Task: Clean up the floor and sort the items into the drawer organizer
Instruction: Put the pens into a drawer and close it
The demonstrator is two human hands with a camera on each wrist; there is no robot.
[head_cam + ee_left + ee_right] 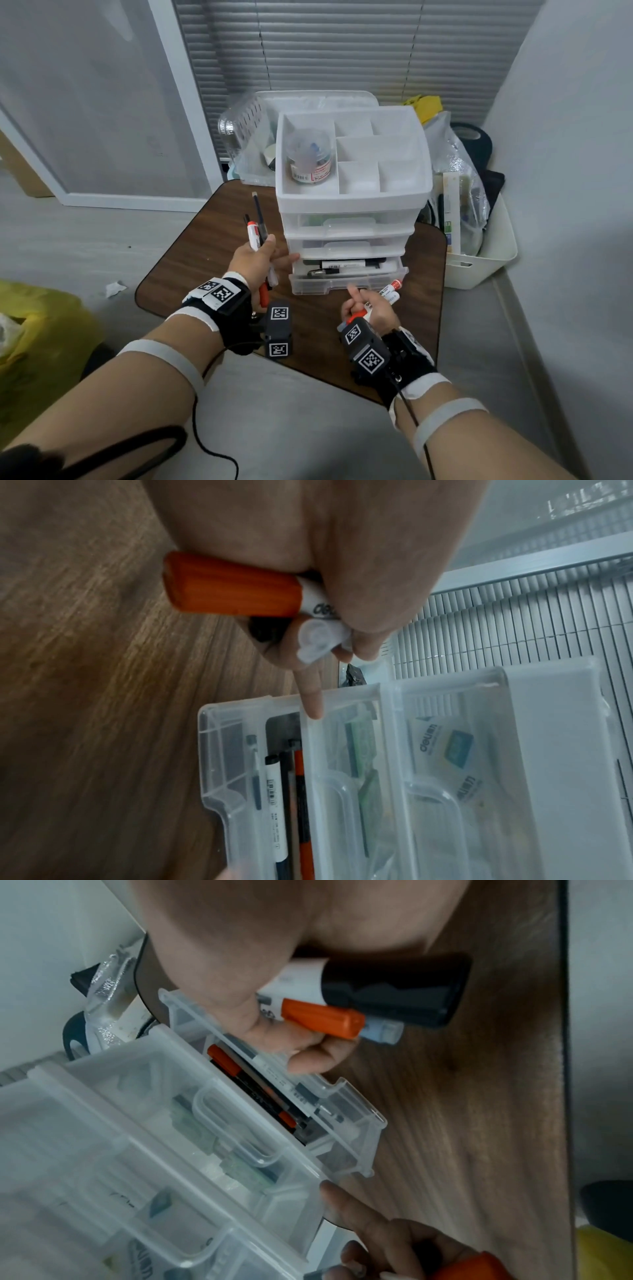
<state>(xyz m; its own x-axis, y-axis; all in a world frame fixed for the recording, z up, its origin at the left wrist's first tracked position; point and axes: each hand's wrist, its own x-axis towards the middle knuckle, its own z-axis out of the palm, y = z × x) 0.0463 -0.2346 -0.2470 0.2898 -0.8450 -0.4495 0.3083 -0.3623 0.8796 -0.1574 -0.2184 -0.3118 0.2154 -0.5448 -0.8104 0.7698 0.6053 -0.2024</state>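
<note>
left hand (258, 260): fingers curled round a bundle of pens and markers (256, 233), red-capped ends sticking out above and below the fist; one finger stretched out, tip touching the left front edge of the drawer organizer (352, 192)
right hand (368, 306): fingers curled round more markers (390, 291) — red, black and clear caps show in the right wrist view; held just in front of the open drawer, index finger raised
bottom drawer (346, 277): pulled out partway, pens and markers lying lengthwise inside
upper two drawers: closed; contents blurred through the plastic
organizer top tray: divided compartments, clear round jar (310, 156) in the left one
support: organizer stands on a brown wood-grain board (212, 240) on the floor
behind: clear slotted bin (253, 144) touching the organizer's back
right side: white basket (493, 260) with plastic bags, near the board's edge
left floor: crumpled paper scrap (114, 288), yellow bag (41, 329) at frame edge
obstruction: the hands' own fists hide most of the marker barrels
</note>
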